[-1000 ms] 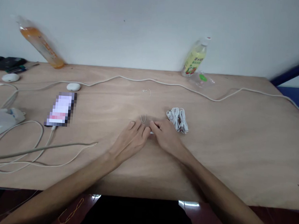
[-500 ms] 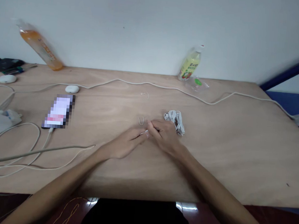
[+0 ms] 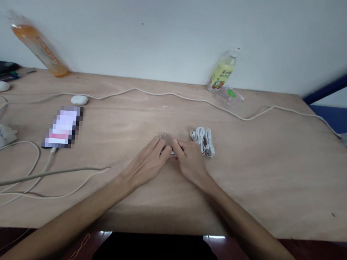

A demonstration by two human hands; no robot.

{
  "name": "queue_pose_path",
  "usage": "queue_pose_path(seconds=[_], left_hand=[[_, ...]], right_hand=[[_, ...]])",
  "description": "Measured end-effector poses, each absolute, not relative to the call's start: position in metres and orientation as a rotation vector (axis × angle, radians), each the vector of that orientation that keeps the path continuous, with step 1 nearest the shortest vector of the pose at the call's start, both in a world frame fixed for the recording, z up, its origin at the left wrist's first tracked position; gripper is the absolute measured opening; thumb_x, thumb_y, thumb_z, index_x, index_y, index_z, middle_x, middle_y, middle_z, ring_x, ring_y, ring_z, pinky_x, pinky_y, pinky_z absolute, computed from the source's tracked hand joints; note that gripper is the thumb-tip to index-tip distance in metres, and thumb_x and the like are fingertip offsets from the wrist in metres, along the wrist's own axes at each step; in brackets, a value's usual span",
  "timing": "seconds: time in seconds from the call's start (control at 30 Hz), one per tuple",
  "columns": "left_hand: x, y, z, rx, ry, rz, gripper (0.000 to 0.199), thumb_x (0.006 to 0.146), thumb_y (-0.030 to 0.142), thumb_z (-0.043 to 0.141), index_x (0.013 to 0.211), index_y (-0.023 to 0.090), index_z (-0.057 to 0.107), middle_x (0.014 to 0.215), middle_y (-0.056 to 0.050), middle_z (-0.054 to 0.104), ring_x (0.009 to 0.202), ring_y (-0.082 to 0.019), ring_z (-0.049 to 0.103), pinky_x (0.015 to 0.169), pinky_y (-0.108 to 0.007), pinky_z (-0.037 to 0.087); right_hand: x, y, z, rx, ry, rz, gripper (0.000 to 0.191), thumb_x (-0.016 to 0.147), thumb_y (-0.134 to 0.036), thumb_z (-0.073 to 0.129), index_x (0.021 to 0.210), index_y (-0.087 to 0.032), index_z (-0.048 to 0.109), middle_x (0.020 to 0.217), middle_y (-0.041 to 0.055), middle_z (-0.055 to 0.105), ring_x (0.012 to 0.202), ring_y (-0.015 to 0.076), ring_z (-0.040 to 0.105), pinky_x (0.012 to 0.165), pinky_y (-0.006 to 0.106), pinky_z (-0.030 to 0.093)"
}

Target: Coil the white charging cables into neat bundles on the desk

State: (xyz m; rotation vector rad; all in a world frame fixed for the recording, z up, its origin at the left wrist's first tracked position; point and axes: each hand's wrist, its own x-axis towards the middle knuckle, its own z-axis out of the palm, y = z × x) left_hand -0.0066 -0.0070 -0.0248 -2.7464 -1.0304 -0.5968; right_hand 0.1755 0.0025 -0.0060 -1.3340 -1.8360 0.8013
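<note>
My left hand (image 3: 149, 162) and my right hand (image 3: 189, 159) meet fingertip to fingertip at the middle of the wooden table (image 3: 247, 182). Between the fingertips a small white piece (image 3: 172, 152) shows, pinched by both hands; most of it is hidden. A thin wire tie (image 3: 163, 137) lies just beyond my left fingers. A coiled white cable bundle (image 3: 203, 140) lies right beside my right hand. Another small wire tie (image 3: 168, 107) lies farther back.
A long white cord (image 3: 193, 99) crosses the table's back. A phone (image 3: 62, 126) lies at left with a cable plugged in, near loose cables (image 3: 24, 175). A yellow drink bottle (image 3: 222, 71) and an orange bottle (image 3: 36, 45) stand by the wall. A white oval device (image 3: 79, 99) sits behind the phone.
My left hand drew back toward me half a second ago and has come forward again, fingers reaching the wire tie. The view shifted slightly. My right hand stayed beside the cable bundle.
</note>
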Motion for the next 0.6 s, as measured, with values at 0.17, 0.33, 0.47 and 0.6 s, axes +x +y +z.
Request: queue_pose_path(seconds=[0.17, 0.33, 0.47, 0.6], left_hand=[[-0.0082, -0.0060, -0.0275, -2.725, -1.026, -0.559, 0.030, 0.115, 0.014, 0.036, 0.116, 0.011, 0.066, 0.104, -0.013, 0.068, 0.097, -0.029, 0.059, 0.086, -0.042, 0.054], [-0.0094, -0.0050, -0.0259, -2.689, -0.929, -0.465, 0.029, 0.115, 0.015, 0.038, 0.113, 0.008, 0.066, 0.097, -0.013, 0.070, 0.094, -0.030, 0.061, 0.084, -0.042, 0.053], [-0.0101, -0.0047, -0.0238, -2.689, -0.903, -0.463, 0.034, 0.117, 0.017, 0.033, 0.118, 0.009, 0.066, 0.092, -0.011, 0.071, 0.091, -0.031, 0.063, 0.081, -0.043, 0.053], [-0.0095, -0.0050, -0.0227, -2.695, -0.904, -0.494, 0.035, 0.117, 0.015, 0.032, 0.114, 0.010, 0.067, 0.088, -0.009, 0.070, 0.088, -0.029, 0.064, 0.080, -0.041, 0.052]], right_hand=[[0.1771, 0.0053, -0.0074, -1.331, -1.856, 0.833, 0.050, 0.105, -0.047, 0.038, 0.061, -0.026, 0.029, 0.057, -0.0024, 0.036, 0.055, 0.0137, 0.033, 0.058, 0.033, 0.024], [0.1788, 0.0065, -0.0089, -1.360, -1.867, 0.874, 0.052, 0.106, -0.046, 0.040, 0.060, -0.026, 0.031, 0.059, -0.0024, 0.034, 0.057, 0.0136, 0.033, 0.059, 0.033, 0.025], [0.1794, 0.0064, -0.0080, -1.348, -1.875, 0.937, 0.054, 0.108, -0.047, 0.040, 0.059, -0.026, 0.032, 0.058, -0.0029, 0.035, 0.057, 0.0135, 0.033, 0.059, 0.033, 0.026], [0.1793, 0.0060, -0.0062, -1.327, -1.873, 0.983, 0.055, 0.108, -0.049, 0.040, 0.059, -0.026, 0.030, 0.056, -0.0038, 0.034, 0.056, 0.0129, 0.032, 0.058, 0.032, 0.027]])
